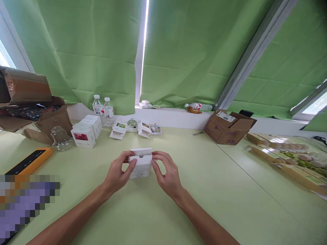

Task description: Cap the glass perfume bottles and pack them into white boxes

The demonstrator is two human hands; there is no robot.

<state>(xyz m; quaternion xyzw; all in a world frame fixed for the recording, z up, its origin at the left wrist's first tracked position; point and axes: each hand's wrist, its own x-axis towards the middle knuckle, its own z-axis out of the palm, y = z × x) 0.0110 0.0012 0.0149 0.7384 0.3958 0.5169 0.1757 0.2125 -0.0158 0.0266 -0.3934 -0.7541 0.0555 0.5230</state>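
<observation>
A small white carton (140, 171) with printed text on its near face stands upright on the table in front of me. Its top lid flap is raised at the back, and a notch shows in the front edge. My left hand (120, 170) grips the carton's left side, thumb on the near corner and fingers behind. On the other side, my right hand (167, 172) pinches the upper right edge between thumb and fingers. What lies inside the carton cannot be made out.
Behind are several white boxes (84, 136), two water bottles (108, 113), an opened white box (119, 128) and a glass jar (61, 139). An orange power strip (32, 161) lies left. At right are a cardboard box (226, 127) and yellow trays (288, 166).
</observation>
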